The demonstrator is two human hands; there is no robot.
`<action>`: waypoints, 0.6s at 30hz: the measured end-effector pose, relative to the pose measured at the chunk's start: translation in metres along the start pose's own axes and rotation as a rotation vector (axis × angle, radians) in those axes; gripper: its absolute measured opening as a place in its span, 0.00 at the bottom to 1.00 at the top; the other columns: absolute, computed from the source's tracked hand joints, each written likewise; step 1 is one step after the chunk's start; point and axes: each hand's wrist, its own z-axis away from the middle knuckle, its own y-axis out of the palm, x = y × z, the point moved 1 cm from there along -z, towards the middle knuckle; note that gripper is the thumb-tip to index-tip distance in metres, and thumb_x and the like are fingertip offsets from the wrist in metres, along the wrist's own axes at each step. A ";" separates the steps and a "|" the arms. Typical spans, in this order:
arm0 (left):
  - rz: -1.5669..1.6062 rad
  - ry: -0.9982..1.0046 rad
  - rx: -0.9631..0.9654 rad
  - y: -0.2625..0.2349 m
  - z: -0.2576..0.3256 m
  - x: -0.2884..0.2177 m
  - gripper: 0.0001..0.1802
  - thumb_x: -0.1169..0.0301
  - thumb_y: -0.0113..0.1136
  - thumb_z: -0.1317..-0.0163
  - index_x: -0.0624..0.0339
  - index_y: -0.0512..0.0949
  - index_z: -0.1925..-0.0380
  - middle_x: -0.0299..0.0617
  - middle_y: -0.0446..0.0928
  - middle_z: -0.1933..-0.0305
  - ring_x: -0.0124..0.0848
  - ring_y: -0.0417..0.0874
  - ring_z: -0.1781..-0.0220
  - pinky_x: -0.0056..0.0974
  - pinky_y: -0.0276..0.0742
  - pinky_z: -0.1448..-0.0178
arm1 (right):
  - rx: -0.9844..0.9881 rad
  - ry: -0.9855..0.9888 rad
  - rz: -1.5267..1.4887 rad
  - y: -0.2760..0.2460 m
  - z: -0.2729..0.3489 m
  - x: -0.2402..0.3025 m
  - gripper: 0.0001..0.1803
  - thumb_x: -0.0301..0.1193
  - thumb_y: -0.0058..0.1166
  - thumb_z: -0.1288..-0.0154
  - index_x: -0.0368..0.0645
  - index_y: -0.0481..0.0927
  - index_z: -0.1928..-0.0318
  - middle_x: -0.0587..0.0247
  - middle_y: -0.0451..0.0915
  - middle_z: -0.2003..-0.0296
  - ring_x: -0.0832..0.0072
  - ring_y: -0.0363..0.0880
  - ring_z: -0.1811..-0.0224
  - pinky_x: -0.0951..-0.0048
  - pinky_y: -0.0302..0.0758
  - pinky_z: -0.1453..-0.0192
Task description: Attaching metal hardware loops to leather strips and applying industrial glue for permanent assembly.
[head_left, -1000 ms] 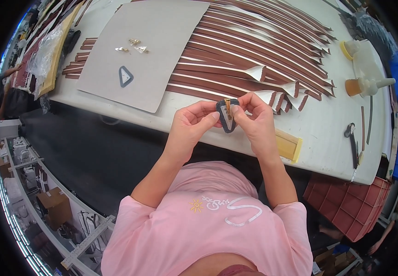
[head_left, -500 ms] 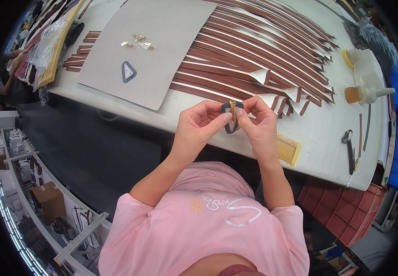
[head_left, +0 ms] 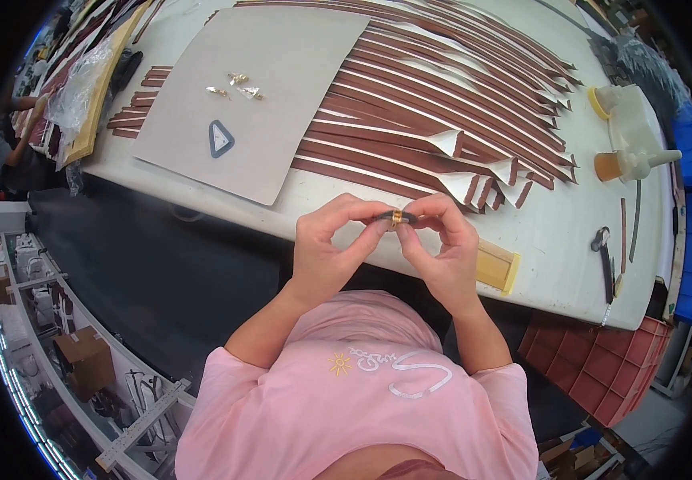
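My left hand [head_left: 330, 244] and my right hand [head_left: 440, 248] meet in front of my chest at the near edge of the white table [head_left: 554, 240]. Between their fingertips they pinch a small dark strap loop [head_left: 406, 217] with a small gold metal fitting [head_left: 396, 218] on it. Both hands grip this piece, which is mostly hidden by the fingers. Just beyond the hands lie several long brown leather strips [head_left: 442, 104] with white backing, some with ends peeled up.
A grey board [head_left: 282, 72] at the left holds a dark triangular loop [head_left: 219, 138] and several small gold fittings [head_left: 235, 86]. A glue bottle [head_left: 630, 165], a white container [head_left: 622, 104], scissors [head_left: 605, 256] and a yellowish block [head_left: 496, 266] lie at the right. Red crates [head_left: 602, 360] sit below.
The dark loop was held upright and showed clearly between my fingers; now it is turned flat and pinched closer, with the gold fitting showing at the fingertips.
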 end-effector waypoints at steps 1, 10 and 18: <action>-0.002 0.002 0.003 -0.001 -0.001 -0.001 0.11 0.85 0.63 0.42 0.66 0.83 0.59 0.42 0.84 0.60 0.29 0.83 0.61 0.31 0.77 0.55 | -0.004 -0.002 -0.001 -0.002 0.000 0.001 0.09 0.19 0.62 0.44 0.39 0.79 0.62 0.64 0.81 0.65 0.73 0.80 0.64 0.74 0.77 0.57; -0.277 0.788 -0.087 -0.008 -0.002 0.002 0.22 0.79 0.73 0.55 0.60 0.79 0.58 0.46 0.82 0.57 0.39 0.84 0.63 0.37 0.82 0.63 | 0.066 -0.887 0.537 -0.018 0.011 0.008 0.21 0.21 0.69 0.53 0.42 0.80 0.56 0.61 0.76 0.61 0.68 0.76 0.63 0.71 0.78 0.63; -0.341 0.892 -0.104 -0.014 0.000 0.005 0.23 0.71 0.76 0.51 0.58 0.74 0.58 0.45 0.79 0.56 0.39 0.84 0.64 0.35 0.83 0.67 | -0.007 -1.103 0.541 -0.018 0.011 -0.001 0.19 0.21 0.67 0.60 0.46 0.84 0.62 0.69 0.67 0.69 0.75 0.67 0.68 0.79 0.69 0.75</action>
